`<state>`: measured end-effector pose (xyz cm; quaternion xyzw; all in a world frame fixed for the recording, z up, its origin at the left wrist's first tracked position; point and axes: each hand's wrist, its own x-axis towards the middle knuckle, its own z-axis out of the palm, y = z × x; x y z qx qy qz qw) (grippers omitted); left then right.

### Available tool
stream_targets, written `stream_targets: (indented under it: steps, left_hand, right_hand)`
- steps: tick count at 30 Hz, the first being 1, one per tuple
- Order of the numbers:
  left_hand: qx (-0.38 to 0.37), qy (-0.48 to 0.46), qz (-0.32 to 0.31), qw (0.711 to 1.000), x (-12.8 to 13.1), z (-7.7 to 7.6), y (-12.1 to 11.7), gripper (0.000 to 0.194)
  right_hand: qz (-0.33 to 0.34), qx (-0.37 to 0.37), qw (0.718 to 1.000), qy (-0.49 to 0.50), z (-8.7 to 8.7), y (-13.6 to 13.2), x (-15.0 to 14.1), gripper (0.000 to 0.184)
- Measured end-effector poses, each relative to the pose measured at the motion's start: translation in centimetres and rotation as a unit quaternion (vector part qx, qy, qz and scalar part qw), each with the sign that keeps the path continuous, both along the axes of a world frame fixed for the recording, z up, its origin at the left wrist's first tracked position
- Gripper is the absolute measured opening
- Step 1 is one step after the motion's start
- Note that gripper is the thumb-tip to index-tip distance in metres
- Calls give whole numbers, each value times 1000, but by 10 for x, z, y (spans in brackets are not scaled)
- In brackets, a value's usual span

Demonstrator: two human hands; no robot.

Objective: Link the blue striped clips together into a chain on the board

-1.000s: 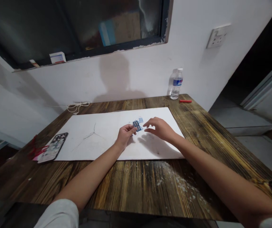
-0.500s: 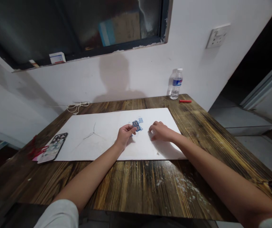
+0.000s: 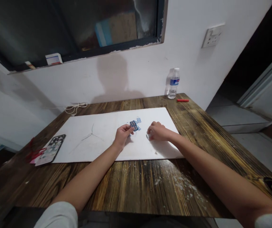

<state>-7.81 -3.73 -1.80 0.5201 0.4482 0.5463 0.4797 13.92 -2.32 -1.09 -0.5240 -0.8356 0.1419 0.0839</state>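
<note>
My left hand (image 3: 123,135) is closed on a small flat piece with dark grey blocks and blue edges (image 3: 133,125), pinched between thumb and fingers just over the white board. Blue-outlined shapes (image 3: 139,120) show on the board right beside that piece; whether they are drawn or loose parts is hard to tell. To the right, my right hand (image 3: 158,131) is curled low over the white board (image 3: 107,123), fingertips pinched together. A small greyish piece (image 3: 147,136) shows at those fingertips, partly hidden by the fingers. Thin dark lines (image 3: 92,133) mark the board's left half.
A patterned phone (image 3: 54,148) and a red cord (image 3: 35,155) lie at the board's left end. White cable (image 3: 75,107), a water bottle (image 3: 174,84) and a red marker (image 3: 182,100) are along the back of the wooden table (image 3: 126,186). Behind rises a wall with a window.
The view has shifted slightly. My right hand has turned a little, and a small greyish piece now shows at its fingertips. My left hand keeps its grip on the grey-and-blue piece.
</note>
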Motion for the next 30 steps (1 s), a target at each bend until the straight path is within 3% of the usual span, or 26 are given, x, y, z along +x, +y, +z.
stream_targets:
  steps: [10,19,30]
  left_hand:
    - [5,2,4,1000,0,-2,2,33]
    - [9,10,11,1000,1,2,-1,34]
    - [4,16,11,1000,3,7,-4,33]
  right_hand:
    - [46,-8,999,-12,13,-5,-1,25]
    - [58,0,998,2,6,-4,-5,24]
    - [70,-23,993,87,17,-12,-13,20]
